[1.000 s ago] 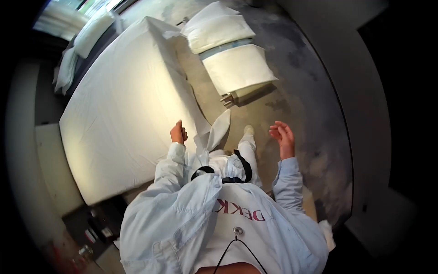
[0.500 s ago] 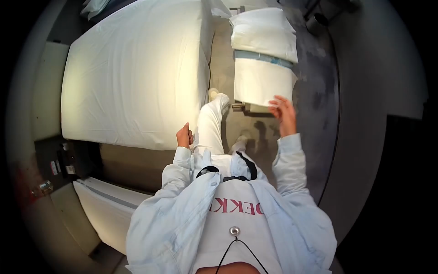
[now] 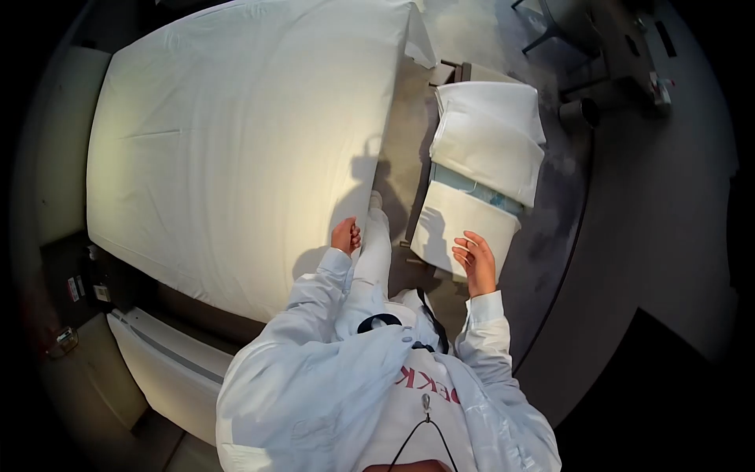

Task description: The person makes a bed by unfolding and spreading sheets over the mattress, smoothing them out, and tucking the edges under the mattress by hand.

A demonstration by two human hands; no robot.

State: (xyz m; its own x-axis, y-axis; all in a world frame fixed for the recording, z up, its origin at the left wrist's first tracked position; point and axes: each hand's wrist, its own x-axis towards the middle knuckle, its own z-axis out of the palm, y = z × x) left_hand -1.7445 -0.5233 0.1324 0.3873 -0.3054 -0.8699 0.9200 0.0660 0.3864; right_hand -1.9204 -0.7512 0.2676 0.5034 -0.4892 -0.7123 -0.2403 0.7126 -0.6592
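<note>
A large bed with a white sheet (image 3: 228,141) fills the left and middle of the view. My left hand (image 3: 346,235) is closed, over the bed's right edge; what it holds, if anything, is hidden. To the right, my right hand (image 3: 476,258) is held up with its fingers apart and nothing in it, near the front end of a low bench. On that bench lie a folded white cloth (image 3: 464,228) and a stack of white bedding (image 3: 491,134), with a blue-grey strip (image 3: 478,189) showing between them.
A dark bin (image 3: 580,115) stands by the right wall, below a desk (image 3: 621,55) and a chair (image 3: 554,27). At lower left are a dark shelf with small items (image 3: 90,275) and a white padded piece (image 3: 169,362). Grey floor lies between bed and bench.
The view has turned and moved along the bed, bringing the desk and bin further in. The bench now appears further right and lower. My left hand stays closed and my right hand open.
</note>
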